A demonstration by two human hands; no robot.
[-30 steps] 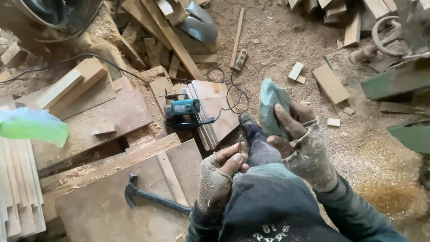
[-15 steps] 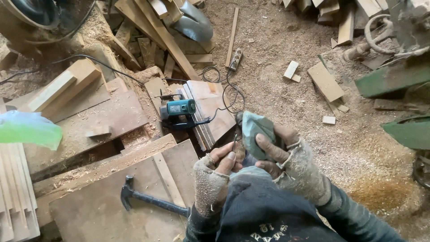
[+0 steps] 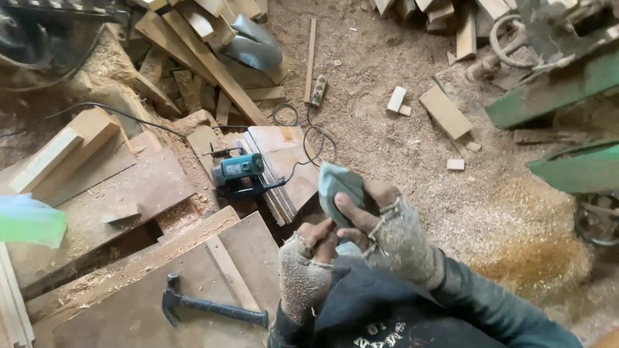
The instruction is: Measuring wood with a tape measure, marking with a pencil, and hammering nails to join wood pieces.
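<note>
While both hands work close together low in the view, the right hand [image 3: 380, 222] grips a teal-grey folded pad [image 3: 340, 188], thumb and fingers wrapped over its lower edge; the pad stands tilted above the knuckles, against the sawdust floor [image 3: 400, 148]. Left hand [image 3: 309, 258] sits just beside and below the right, fingers curled in toward the base of the pad; whether they pinch it or only touch it cannot be told. Both hands wear dusty fingerless knit gloves. Dark sleeves and a dark garment fill the bottom edge.

Around:
- Teal power tool [image 3: 237, 171], probably a planer or router, rests on stacked boards to the left of the pad, its black cord [image 3: 309, 138] looping back across the floor.
- Claw hammer [image 3: 206, 307], black handle, lies flat on a broad brown board [image 3: 129, 316] at lower left, well apart from the hands.
- Loose planks [image 3: 206, 58] and offcuts heaped at upper left, with a curved grey metal piece [image 3: 255, 45] among them.
- Small wood blocks [image 3: 445, 111] scattered on the sawdust at upper right.
- Green-painted machine frame [image 3: 567, 87] along the right edge, a wheel [image 3: 596, 219] below it.
- Blurred pale green object [image 3: 29, 219] at the left edge; kind not clear.
</note>
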